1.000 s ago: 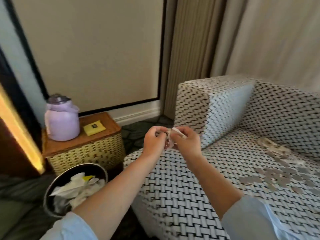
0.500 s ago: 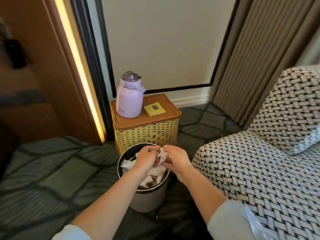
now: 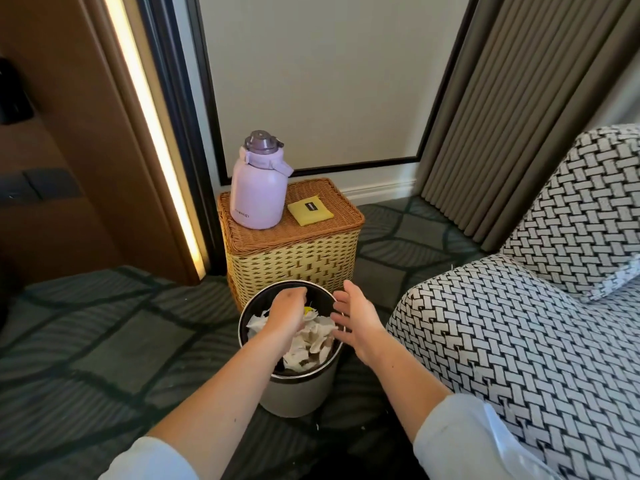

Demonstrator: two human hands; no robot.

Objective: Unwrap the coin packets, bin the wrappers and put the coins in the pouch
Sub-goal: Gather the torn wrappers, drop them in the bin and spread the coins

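Pretty sure the wrappers (image 3: 313, 341) are piled in the bin (image 3: 298, 396) right under the left hand (image 3: 287, 315), grip curled down into it, can't tell if it's pinching anything. The right hand (image 3: 356, 318) hovers over the right rim, splayed and empty. What's probably the yellow pouch (image 3: 310, 213) lies flat on the wicker basket (image 3: 291, 265) just behind the bin, with the patterned sofa (image 3: 519, 341) to the right.

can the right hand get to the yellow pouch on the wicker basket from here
Probably yes: the right hand hangs open by the bin, the yellow pouch lies uncovered on the wicker basket just behind it, and the purple bottle stands aside.
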